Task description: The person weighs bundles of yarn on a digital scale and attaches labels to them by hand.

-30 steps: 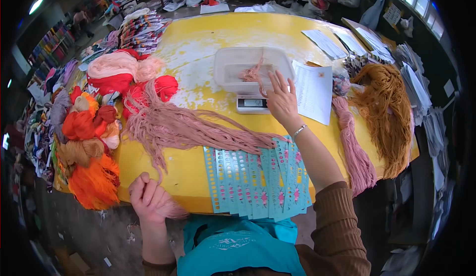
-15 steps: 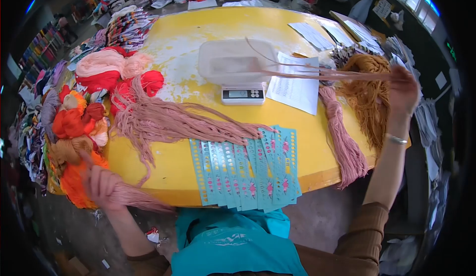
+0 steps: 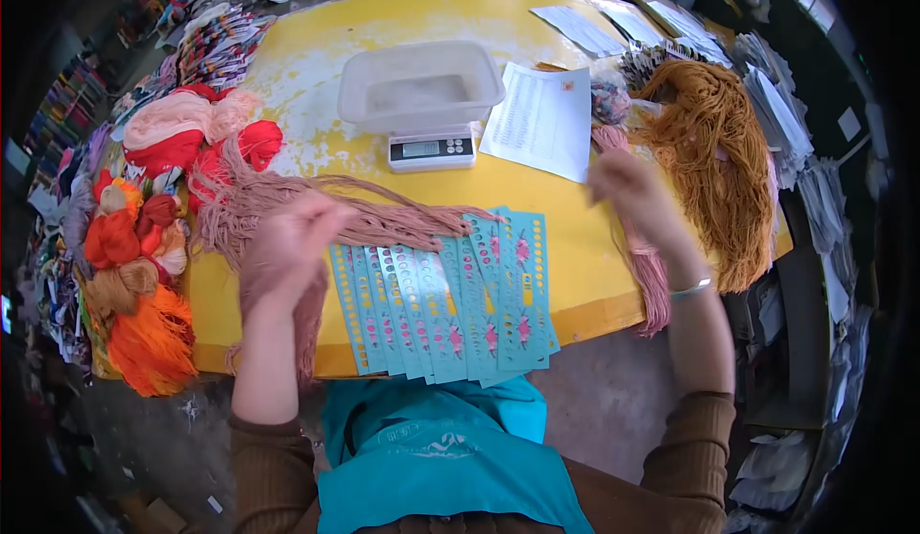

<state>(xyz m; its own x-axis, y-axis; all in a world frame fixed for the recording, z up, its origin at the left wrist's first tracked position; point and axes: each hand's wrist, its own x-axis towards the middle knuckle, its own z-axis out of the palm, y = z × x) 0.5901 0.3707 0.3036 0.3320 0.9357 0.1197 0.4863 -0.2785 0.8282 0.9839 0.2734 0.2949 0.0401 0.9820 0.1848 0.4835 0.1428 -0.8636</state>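
Note:
My left hand (image 3: 292,246), slightly blurred, is raised over the left part of the table with its fingers pinched together. A dusty-pink thread bundle (image 3: 309,328) hangs from it beside the wrist, over the table's front edge. More dusty-pink thread (image 3: 374,213) lies across the table behind that hand. My right hand (image 3: 628,184) hovers above a pink skein (image 3: 650,285), its fingers curled and smeared by motion; what they hold, if anything, is not visible. Between the hands, teal punched cards (image 3: 441,313) with pink flowers lie fanned along the front edge.
A clear plastic tub (image 3: 355,103) sits on a small digital scale (image 3: 431,153). Beside it lies a printed sheet (image 3: 541,122). Ochre thread (image 3: 714,170) is heaped at the right. Orange thread (image 3: 149,347) and red thread (image 3: 163,158) crowd the left of the yellow table (image 3: 316,26).
My right hand has come left and inward; the strands it stretched from the tub no longer show. My left hand has moved right and up from the orange thread, the pink bundle shifting with it.

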